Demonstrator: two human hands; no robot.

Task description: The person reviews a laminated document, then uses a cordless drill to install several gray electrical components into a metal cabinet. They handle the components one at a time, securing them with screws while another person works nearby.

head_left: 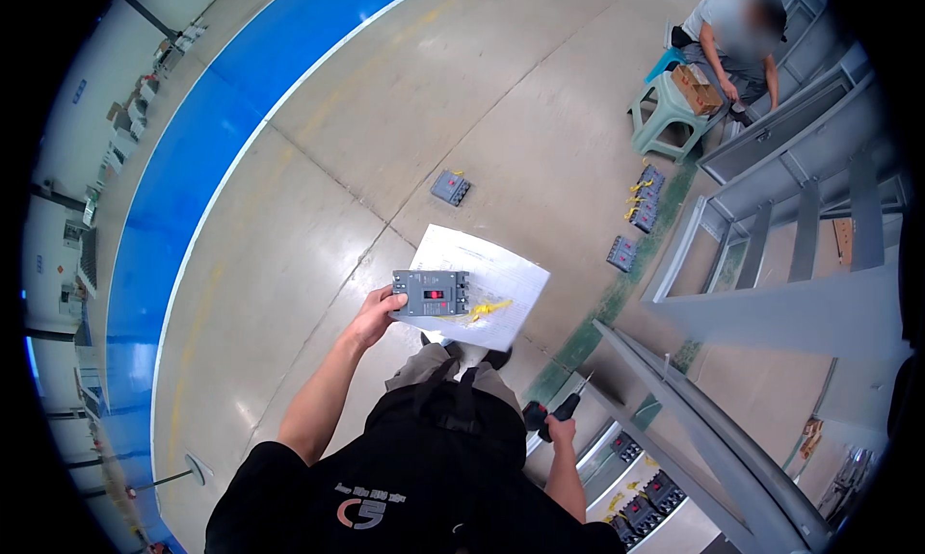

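My left hand [372,317] grips a grey circuit breaker [416,296] by its left end, thumb on top; a red switch is at its centre. Beside the breaker's right end is a yellow piece [489,308], perhaps ties or a tag, by clear plastic. Behind them spreads a white printed sheet [501,265]; whether my fingers also hold it is hidden. Low on the right, my right hand [560,429] is wrapped round the handle of a dark cordless drill [570,406], its bit pointing up and to the right, away from the breaker.
One more breaker [450,187] lies on the floor ahead; several others [644,202] line the green stripe. Grey metal frames [703,429] rise close on my right, with more breakers [641,511] beside them. At the far right a person [727,43] sits by a pale green stool [667,116].
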